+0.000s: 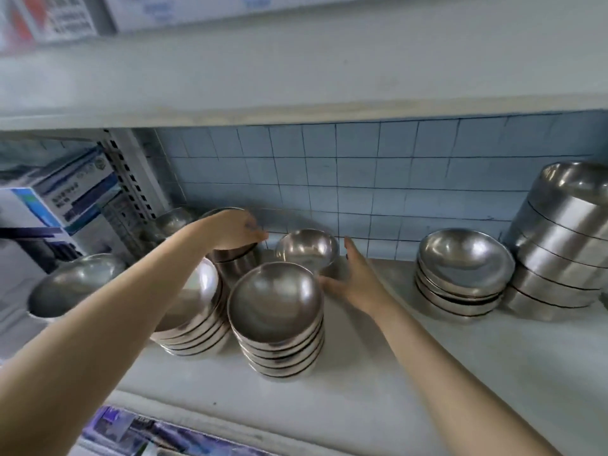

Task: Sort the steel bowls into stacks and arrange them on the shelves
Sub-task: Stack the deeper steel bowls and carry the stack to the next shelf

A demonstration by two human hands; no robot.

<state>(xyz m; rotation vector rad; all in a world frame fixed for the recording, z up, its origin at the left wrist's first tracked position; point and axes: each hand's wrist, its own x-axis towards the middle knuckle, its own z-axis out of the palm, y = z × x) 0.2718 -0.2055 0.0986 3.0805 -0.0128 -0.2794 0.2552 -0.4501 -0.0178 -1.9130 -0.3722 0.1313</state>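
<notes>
Steel bowls stand in stacks on a white shelf (460,373). My left hand (235,233) grips the top bowl of a small stack (235,260) at the back left, fingers over its rim. My right hand (357,279) is open, its fingers beside a single small bowl (307,248) at the back and touching the front middle stack (276,319). Another wide stack (194,319) sits partly under my left forearm.
A low stack (462,269) and a tall stack of bigger bowls (559,245) stand at the right. More bowls (70,284) and boxes (65,199) fill the left bay behind a slotted upright. A blue tiled wall backs the shelf; another shelf board hangs overhead.
</notes>
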